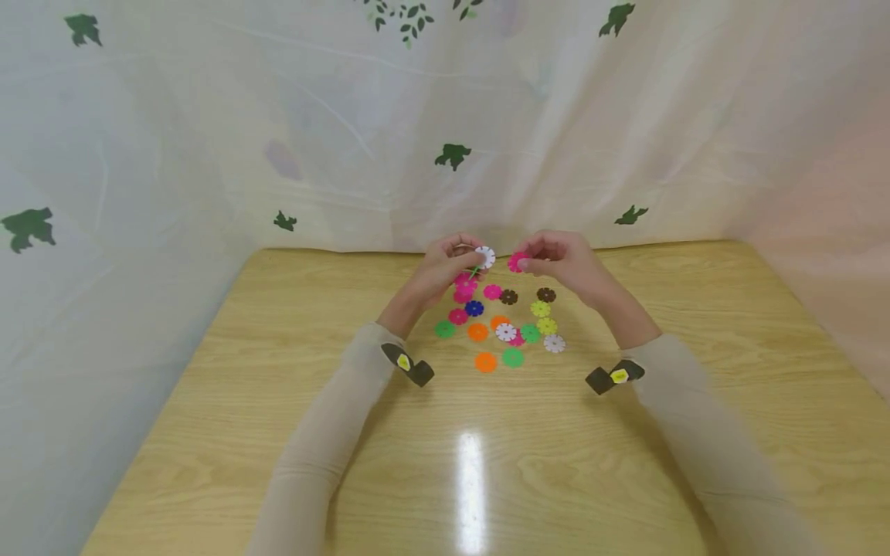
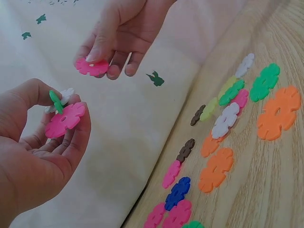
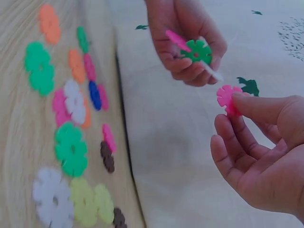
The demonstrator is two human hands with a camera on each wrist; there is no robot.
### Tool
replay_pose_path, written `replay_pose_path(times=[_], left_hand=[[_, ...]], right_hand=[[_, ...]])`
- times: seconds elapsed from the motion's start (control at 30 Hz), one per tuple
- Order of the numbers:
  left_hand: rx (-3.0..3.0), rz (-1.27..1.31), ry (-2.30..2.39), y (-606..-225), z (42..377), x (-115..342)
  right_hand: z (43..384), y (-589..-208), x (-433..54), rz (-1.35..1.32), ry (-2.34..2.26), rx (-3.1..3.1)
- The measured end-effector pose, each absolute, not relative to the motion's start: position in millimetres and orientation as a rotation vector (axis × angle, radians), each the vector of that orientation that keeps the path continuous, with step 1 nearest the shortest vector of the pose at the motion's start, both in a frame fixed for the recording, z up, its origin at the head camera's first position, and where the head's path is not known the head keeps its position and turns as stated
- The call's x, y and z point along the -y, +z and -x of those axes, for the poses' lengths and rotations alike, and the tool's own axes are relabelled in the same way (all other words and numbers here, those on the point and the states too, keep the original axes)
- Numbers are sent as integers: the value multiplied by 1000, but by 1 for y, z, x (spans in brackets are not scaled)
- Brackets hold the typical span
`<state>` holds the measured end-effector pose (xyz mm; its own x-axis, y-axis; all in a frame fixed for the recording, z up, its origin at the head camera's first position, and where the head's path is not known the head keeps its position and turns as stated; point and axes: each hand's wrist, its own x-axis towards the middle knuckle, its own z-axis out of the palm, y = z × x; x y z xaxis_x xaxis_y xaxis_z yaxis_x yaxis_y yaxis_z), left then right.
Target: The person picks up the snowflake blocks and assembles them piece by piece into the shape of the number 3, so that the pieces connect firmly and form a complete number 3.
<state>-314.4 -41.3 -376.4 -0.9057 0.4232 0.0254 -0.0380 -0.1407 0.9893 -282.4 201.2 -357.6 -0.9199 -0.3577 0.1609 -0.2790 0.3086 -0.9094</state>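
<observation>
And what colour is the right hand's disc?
The disc is pink, clearest in the right wrist view.

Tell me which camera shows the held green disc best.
The right wrist view: the green disc shows its round face. The left wrist view shows it nearly edge-on; the head view, a thin sliver.

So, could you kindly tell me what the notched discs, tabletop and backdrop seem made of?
Notched discs: probably plastic, smooth, fairly matt; colours solid, edges crisply cut. Tabletop: wood or wood-look laminate, glossy; grain and a bright reflection show. Backdrop: perhaps cloth, mostly matt; it hangs in soft creases.
</observation>
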Motion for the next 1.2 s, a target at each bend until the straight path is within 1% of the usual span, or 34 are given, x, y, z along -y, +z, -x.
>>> replay_pose_path(times=[0.23,0.4,0.93,1.2], left_hand=[[-1848,-436,2077,-375,315,42],[-1851,-445,2069,-375,313,43],[-1863,-500,2036,-376,310,42],[-1810,-470,2027,-374,310,41]], right_hand=[[283,-354,-186,573,-1926,-2395],[282,-358,-184,540,-1924,-2401],[278,-362,-178,588,-1913,-2542],[282,-362,-182,750,-1910,-2574]])
